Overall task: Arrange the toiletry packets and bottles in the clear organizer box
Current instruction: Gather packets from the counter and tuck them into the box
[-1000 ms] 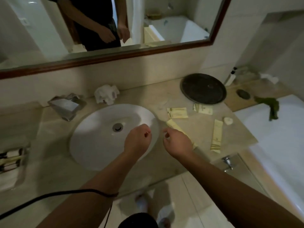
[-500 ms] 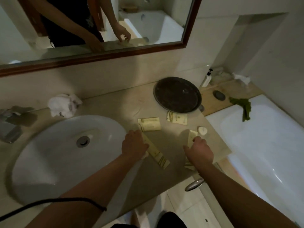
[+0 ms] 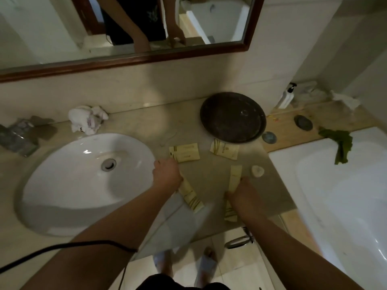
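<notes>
A person stands at a bathroom tabletop (image 3: pixel 134 126), seen from above, with both hands down on long cream toiletry packets.

The left hand (image 3: pixel 167 174) rests on the far end of one long packet (image 3: pixel 191 196). This packet's long axis slants from under the fingers toward the person and to the right, so most of it trails out behind the hand. The fingers are curled down over it, but whether they pinch it or only press on it cannot be told.

The right hand (image 3: pixel 240 195) lies on a second long packet (image 3: pixel 234 178), whose long axis runs nearly straight away from the person. Its far end shows just beyond the fingers, and its near end sticks out beside the wrist. These fingers are also curled downward, and their grip is hidden.

Further out from the left fingers, almost touching them, sit a pair of short packets (image 3: pixel 184 152). Beyond the right fingers lies another short packet (image 3: pixel 224 149), just before a dark round tray (image 3: pixel 232 117). A small pale soap (image 3: pixel 257 171) sits just right of the right fingers.

Each hand is nearest its own packet, so each likely lifts one. No clear organizer box is in view
</notes>
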A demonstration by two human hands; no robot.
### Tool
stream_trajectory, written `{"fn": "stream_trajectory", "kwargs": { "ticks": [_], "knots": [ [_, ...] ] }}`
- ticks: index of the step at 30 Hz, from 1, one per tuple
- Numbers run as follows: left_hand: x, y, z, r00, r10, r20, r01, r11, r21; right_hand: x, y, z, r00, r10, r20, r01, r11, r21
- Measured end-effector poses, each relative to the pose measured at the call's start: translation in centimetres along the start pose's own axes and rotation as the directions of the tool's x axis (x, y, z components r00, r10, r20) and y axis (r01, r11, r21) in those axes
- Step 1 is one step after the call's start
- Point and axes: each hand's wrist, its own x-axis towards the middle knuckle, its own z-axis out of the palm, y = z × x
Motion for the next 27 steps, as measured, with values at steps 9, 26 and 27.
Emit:
{"fn": "stream_trajectory", "kwargs": {
  "ticks": [9, 26, 27],
  "knots": [
    [0.3, -0.3, 0.6, 0.983, -0.156, -0.100, 0.147, 0.986, -0.084, -0.2, -0.7, -0.6, 0.993, -0.046, 0.111, 0.053, 0.997, -0.062],
    [1.5, -0.7, 0.1, 0.991, -0.118, -0.064, 0.099, 0.965, -0.243, 0.0, -4.9, -0.2, 0.956, -0.179, 0.232, 0.186, 0.983, -0.008],
    [1.4, -0.7, 0.0, 0.991, -0.114, -0.065, 0.096, 0.968, -0.233, 0.0, -5.2, -0.3, 0.954, -0.185, 0.236, 0.191, 0.982, -0.002]
  ]
}}
